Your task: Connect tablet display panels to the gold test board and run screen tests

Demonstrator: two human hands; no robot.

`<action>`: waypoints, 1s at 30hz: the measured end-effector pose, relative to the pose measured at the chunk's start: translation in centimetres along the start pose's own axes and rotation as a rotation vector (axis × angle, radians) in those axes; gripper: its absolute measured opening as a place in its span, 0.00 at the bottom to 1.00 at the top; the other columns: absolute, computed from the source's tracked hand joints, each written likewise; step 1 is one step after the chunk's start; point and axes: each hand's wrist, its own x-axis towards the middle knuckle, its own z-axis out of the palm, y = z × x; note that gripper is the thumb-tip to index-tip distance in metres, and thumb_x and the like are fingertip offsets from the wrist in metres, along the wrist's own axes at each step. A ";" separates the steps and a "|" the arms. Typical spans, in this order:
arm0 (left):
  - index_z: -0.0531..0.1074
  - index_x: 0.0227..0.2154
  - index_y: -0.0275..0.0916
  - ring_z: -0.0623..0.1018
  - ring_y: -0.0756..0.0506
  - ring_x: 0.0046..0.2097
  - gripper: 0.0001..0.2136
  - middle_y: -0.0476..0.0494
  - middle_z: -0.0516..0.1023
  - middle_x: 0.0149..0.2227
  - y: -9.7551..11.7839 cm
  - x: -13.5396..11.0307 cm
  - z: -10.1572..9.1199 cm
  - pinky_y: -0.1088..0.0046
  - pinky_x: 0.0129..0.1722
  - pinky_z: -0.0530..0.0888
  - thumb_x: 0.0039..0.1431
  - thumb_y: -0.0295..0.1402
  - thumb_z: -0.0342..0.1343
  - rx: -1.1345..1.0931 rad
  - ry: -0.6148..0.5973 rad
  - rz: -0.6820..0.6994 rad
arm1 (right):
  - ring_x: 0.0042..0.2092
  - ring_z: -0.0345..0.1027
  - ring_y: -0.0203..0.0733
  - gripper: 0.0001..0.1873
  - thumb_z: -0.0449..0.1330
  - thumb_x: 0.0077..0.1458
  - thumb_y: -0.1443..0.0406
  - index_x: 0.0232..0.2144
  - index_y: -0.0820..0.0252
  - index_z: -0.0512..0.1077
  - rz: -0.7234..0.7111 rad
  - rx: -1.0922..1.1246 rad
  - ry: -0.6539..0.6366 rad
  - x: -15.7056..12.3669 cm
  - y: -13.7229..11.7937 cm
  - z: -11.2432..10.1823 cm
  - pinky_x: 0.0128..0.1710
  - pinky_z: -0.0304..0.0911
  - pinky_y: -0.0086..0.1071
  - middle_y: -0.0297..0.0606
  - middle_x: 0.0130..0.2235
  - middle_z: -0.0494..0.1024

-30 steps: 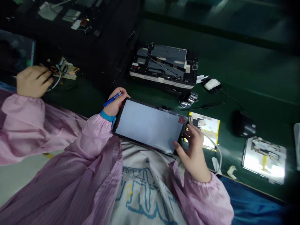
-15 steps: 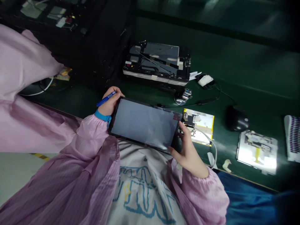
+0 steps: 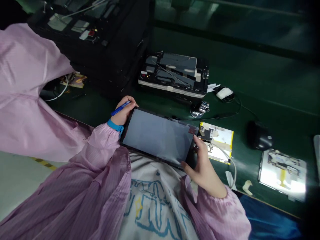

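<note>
A tablet (image 3: 160,136) with a dark, blank screen is held level in front of my body, at the bench edge. My left hand (image 3: 124,111) grips its left end, and a blue pen (image 3: 120,108) is tucked between the thumb and the hand. My right hand (image 3: 203,168) clasps the right end, thumb at the lower corner and index finger near a small dark red sticker (image 3: 192,130). The fingers beneath the tablet are hidden. Just right of it lies a yellow-edged module (image 3: 220,141) with a white cable.
Behind the tablet sits a stack of black tablet housings (image 3: 172,75). A small chrome object (image 3: 200,109) and a coiled cable (image 3: 225,94) are beside it. Farther right lie a black mouse-like device (image 3: 260,136) and a silver panel (image 3: 282,175). A co-worker's pink sleeve (image 3: 32,63) reaches in from the left.
The whole view has shifted, so the bench items appear slightly right and lower. Both hands keep the same hold on the tablet, and the pen stays in the left hand.
</note>
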 end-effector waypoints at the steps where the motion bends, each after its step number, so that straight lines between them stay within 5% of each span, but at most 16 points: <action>1: 0.66 0.31 0.40 0.74 0.49 0.29 0.10 0.49 0.74 0.28 0.0 0.0 0.0 0.74 0.29 0.69 0.50 0.37 0.60 -0.002 0.004 0.002 | 0.66 0.43 0.61 0.46 0.58 0.52 0.64 0.66 0.51 0.38 -0.001 -0.002 0.000 0.0 0.0 0.0 0.59 0.53 0.63 0.50 0.64 0.48; 19: 0.68 0.31 0.40 0.75 0.48 0.30 0.10 0.48 0.75 0.29 0.1 0.1 -0.1 0.72 0.30 0.70 0.50 0.38 0.61 0.053 0.003 0.036 | 0.66 0.46 0.58 0.45 0.60 0.52 0.62 0.66 0.53 0.40 -0.016 0.023 0.049 -0.1 0.3 0.2 0.60 0.53 0.59 0.50 0.64 0.50; 23: 0.68 0.31 0.40 0.75 0.47 0.31 0.11 0.48 0.75 0.29 -0.1 0.1 -0.2 0.72 0.30 0.70 0.51 0.39 0.61 0.072 -0.005 0.031 | 0.58 0.61 0.53 0.40 0.57 0.56 0.60 0.65 0.50 0.42 0.032 0.189 0.385 -0.1 -0.1 0.6 0.55 0.61 0.56 0.50 0.61 0.58; 26: 0.67 0.30 0.40 0.75 0.48 0.30 0.10 0.48 0.75 0.29 -0.3 0.1 -0.1 0.72 0.30 0.70 0.50 0.38 0.61 0.048 -0.011 0.030 | 0.56 0.62 0.56 0.35 0.61 0.53 0.60 0.61 0.49 0.53 -0.092 0.017 0.554 -0.2 -1.5 1.3 0.55 0.59 0.60 0.47 0.56 0.63; 30: 0.66 0.31 0.40 0.74 0.48 0.28 0.09 0.49 0.74 0.28 -0.4 0.0 -0.1 0.72 0.29 0.69 0.51 0.37 0.60 0.039 -0.007 0.018 | 0.57 0.60 0.57 0.30 0.65 0.49 0.63 0.54 0.42 0.63 -0.323 -0.214 0.301 -0.2 -3.7 2.9 0.59 0.51 0.64 0.40 0.50 0.69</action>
